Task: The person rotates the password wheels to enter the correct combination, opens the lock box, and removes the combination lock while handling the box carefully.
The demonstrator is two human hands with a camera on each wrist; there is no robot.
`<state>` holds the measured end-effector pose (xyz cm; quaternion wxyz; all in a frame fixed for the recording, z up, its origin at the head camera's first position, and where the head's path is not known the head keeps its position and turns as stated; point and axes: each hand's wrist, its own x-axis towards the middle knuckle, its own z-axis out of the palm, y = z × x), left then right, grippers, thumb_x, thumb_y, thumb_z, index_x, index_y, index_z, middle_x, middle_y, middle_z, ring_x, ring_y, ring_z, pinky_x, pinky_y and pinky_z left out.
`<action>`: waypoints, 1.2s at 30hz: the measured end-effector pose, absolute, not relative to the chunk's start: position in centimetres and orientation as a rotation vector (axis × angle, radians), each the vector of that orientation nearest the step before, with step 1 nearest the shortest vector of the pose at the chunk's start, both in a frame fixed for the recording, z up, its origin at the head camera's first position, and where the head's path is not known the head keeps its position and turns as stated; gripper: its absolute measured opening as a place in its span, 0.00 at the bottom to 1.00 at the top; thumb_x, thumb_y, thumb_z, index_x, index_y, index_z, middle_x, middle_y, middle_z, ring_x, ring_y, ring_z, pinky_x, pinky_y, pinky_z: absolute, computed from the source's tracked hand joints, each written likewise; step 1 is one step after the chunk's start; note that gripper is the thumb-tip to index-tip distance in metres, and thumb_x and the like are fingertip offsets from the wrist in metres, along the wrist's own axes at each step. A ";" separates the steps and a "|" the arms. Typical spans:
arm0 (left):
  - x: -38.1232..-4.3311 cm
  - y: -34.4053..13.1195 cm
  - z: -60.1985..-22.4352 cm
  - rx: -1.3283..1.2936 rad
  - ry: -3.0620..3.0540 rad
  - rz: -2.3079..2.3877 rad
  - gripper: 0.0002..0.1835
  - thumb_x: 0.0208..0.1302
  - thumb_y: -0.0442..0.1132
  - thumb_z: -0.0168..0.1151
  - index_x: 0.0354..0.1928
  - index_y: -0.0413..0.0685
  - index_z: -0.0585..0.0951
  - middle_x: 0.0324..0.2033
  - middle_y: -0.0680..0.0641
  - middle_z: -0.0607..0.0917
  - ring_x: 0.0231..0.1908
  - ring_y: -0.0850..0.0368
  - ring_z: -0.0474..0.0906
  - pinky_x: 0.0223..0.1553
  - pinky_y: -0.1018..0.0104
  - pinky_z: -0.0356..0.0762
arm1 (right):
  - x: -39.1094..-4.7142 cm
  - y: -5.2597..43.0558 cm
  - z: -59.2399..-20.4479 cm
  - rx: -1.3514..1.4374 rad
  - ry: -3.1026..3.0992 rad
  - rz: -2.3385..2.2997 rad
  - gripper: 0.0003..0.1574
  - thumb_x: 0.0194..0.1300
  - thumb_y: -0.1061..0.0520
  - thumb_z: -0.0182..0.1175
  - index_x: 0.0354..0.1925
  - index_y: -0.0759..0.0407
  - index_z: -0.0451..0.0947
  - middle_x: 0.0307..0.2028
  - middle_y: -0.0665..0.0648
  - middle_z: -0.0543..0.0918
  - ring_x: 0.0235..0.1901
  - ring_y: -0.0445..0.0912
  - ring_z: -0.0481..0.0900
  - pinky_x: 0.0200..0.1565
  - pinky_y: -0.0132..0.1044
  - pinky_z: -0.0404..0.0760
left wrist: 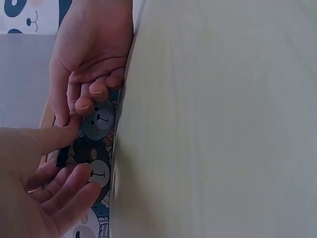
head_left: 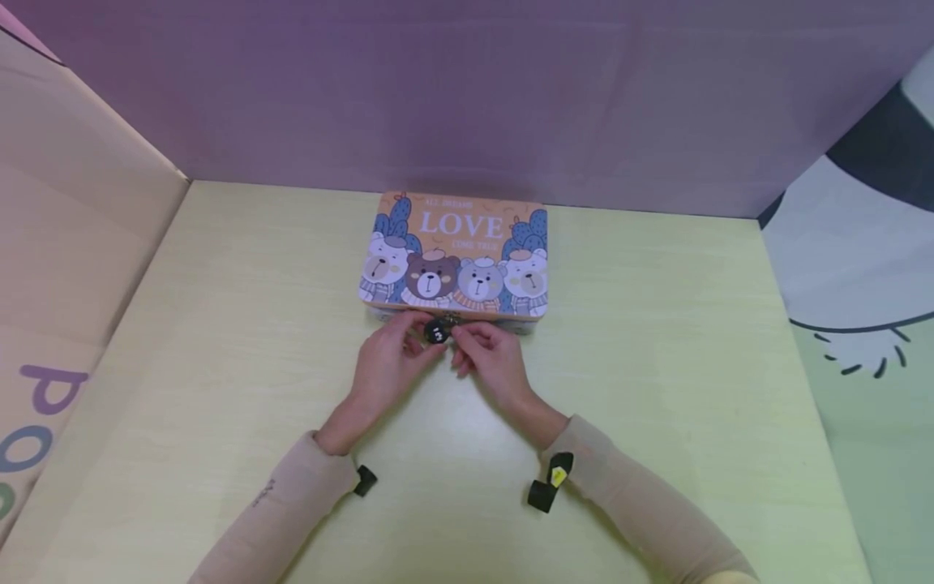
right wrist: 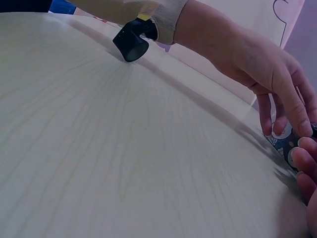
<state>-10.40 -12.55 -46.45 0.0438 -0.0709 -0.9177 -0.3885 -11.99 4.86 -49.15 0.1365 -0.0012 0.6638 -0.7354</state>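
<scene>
A rectangular tin box [head_left: 452, 255] with cartoon bears and the word LOVE on its lid lies closed on the table. At the middle of its front side is a small round black padlock [head_left: 436, 331] with white marks on its face. My left hand [head_left: 387, 365] pinches the padlock between thumb and fingers from the left. From the right, my right hand [head_left: 496, 365] brings thumb and index finger together at the padlock's edge; its fingertips partly hide what they pinch. In the left wrist view a dark edge of the padlock [left wrist: 62, 156] shows between the left fingers.
The box stands near the back edge of the pale wooden table [head_left: 657, 365], close to a purple wall panel [head_left: 467, 97]. Printed panels rise on the left [head_left: 80, 243] and right [head_left: 868, 268]. Small black cameras [head_left: 541, 495] are strapped at both wrists.
</scene>
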 end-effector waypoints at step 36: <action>-10.4 -12.4 -46.3 -0.269 -2.805 -1.089 0.22 0.54 0.40 0.75 0.51 0.43 0.80 0.37 0.47 0.83 0.29 0.56 0.79 0.30 0.65 0.81 | -11.8 5.2 -46.7 0.015 1.912 -2.054 0.12 0.70 0.61 0.58 0.44 0.71 0.79 0.32 0.78 0.80 0.22 0.48 0.79 0.28 0.39 0.86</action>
